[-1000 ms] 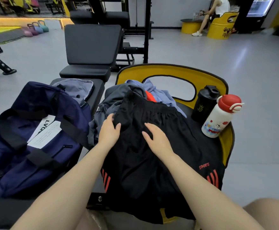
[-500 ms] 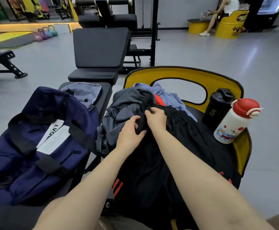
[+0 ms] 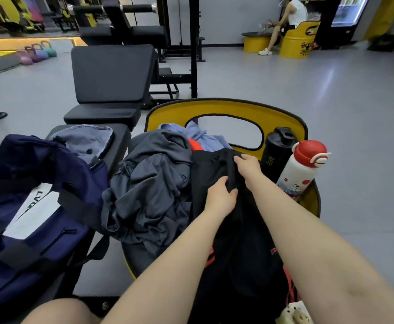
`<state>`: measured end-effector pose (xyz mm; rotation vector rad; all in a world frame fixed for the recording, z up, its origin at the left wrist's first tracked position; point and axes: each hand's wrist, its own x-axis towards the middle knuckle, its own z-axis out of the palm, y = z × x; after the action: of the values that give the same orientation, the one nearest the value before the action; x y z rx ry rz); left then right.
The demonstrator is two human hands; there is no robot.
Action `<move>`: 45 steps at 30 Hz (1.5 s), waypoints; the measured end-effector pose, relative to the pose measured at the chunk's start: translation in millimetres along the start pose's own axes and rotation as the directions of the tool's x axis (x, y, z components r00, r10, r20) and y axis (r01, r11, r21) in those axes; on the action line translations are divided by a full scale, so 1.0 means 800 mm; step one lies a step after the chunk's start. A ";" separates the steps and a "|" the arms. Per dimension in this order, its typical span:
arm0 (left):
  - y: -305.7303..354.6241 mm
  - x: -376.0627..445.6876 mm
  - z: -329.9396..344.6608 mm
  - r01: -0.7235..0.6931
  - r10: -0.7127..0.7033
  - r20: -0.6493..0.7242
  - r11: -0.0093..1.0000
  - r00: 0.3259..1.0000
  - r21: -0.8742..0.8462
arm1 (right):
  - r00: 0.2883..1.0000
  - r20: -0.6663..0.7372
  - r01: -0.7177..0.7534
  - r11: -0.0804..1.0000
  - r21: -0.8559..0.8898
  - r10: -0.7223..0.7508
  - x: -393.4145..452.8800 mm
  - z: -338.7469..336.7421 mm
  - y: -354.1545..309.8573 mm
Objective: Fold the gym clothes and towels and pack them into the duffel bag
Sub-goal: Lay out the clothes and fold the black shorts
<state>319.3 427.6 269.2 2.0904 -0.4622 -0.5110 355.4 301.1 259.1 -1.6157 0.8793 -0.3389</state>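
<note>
Both grips were clamped on the black sports shorts with red stripes, the left hand bunching the cloth mid-garment and the right hand pinching the waistband near the far edge of the yellow barrel seat. Just left of the shorts lay a crumpled dark grey garment, with a navy fabric duffel bag on the black padded gym bench beyond it. A black shaker bottle and a white bottle with a red cap stood at the seat's right edge.

2 bottles, 1 duffel, 4 kettlebells
</note>
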 end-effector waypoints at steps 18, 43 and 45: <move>-0.109 -0.069 0.003 0.020 -0.144 0.154 0.790 0.978 0.613 | 0.994 0.047 0.105 0.841 -0.531 -0.095 -0.100 -0.044 0.125; -0.099 -0.080 0.015 0.073 -0.075 0.001 0.968 0.997 0.241 | 0.987 0.106 -0.042 0.837 -0.545 0.118 -0.106 -0.127 0.128; -0.097 -0.066 -0.001 0.083 -0.076 -0.040 0.964 0.996 0.253 | 0.989 0.121 -0.010 0.841 -0.541 0.090 -0.097 -0.121 0.123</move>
<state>285.0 495.5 213.6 2.3678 -0.4470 -0.4872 205.6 284.9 210.8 -2.1016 0.9573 0.0792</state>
